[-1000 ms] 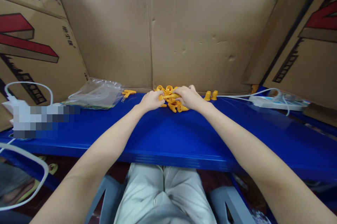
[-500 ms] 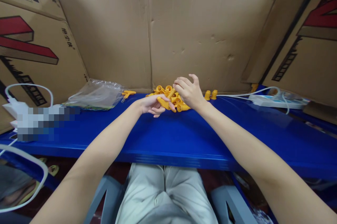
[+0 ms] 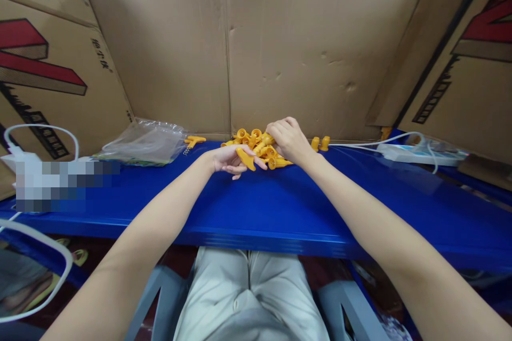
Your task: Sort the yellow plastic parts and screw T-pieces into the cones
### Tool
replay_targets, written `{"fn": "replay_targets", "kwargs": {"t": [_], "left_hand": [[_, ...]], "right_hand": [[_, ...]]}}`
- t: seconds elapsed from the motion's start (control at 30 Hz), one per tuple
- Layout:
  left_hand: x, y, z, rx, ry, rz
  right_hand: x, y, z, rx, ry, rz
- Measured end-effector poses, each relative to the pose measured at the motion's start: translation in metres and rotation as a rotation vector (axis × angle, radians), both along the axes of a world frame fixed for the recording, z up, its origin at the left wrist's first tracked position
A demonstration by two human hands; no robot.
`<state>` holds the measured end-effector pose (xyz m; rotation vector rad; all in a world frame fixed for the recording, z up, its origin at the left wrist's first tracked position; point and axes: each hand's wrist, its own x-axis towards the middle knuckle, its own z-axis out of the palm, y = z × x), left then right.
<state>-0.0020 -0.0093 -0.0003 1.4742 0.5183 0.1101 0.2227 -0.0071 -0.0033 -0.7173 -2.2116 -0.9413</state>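
A heap of small yellow plastic parts [image 3: 256, 142] lies at the back of the blue table [image 3: 256, 207], against a cardboard wall. My left hand [image 3: 230, 159] is turned palm up just in front of the heap, with one yellow part [image 3: 245, 158] resting across its fingers, which curl loosely round it. My right hand [image 3: 290, 141] rests on the right side of the heap, fingers bent down and closed among the parts. Two more yellow parts [image 3: 320, 143] stand to the right of it, and one single part [image 3: 194, 141] lies to the left.
A crumpled clear plastic bag [image 3: 146, 143] lies at the left back. A white power strip [image 3: 416, 154] with cables sits at the right. Cardboard sheets [image 3: 304, 47] wall in the table on three sides. A white charger and cable [image 3: 24, 149] are at the far left.
My left hand has turned palm up and come away from the heap with one yellow part in it. My right hand lifted, then dropped back onto the heap with fingers bent.
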Motion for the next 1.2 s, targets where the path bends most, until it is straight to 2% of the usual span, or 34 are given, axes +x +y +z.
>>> {"fn": "replay_targets", "kwargs": {"t": [0.17, 0.33, 0.43, 0.53, 0.67, 0.8, 0.9, 1.2], "left_hand": [[-0.004, 0.001, -0.002, 0.082, 0.11, 0.176], [-0.004, -0.004, 0.001, 0.112, 0.154, 0.313], [0.0, -0.005, 0.001, 0.181, 0.133, 0.439], [0.004, -0.005, 0.0, 0.297, 0.067, 0.635], [0.007, -0.004, 0.0, 0.375, -0.081, 0.823], [0.007, -0.002, -0.001, 0.374, -0.146, 0.906], [0.007, 0.0, -0.002, 0.37, -0.165, 0.937], [0.011, -0.005, 0.001, 0.381, -0.162, 1.019]], "right_hand": [[0.001, -0.006, -0.001, -0.143, -0.088, 0.018], [-0.004, -0.008, -0.001, -0.139, -0.09, -0.046], [-0.002, -0.006, 0.0, -0.11, -0.064, -0.069], [0.0, -0.002, -0.001, -0.102, -0.042, -0.082], [0.0, 0.001, -0.005, -0.198, -0.047, -0.1], [-0.002, 0.0, -0.009, -0.324, -0.066, -0.124], [-0.004, -0.001, -0.01, -0.347, -0.096, -0.15], [-0.004, -0.001, -0.009, -0.212, -0.079, -0.236]]}}
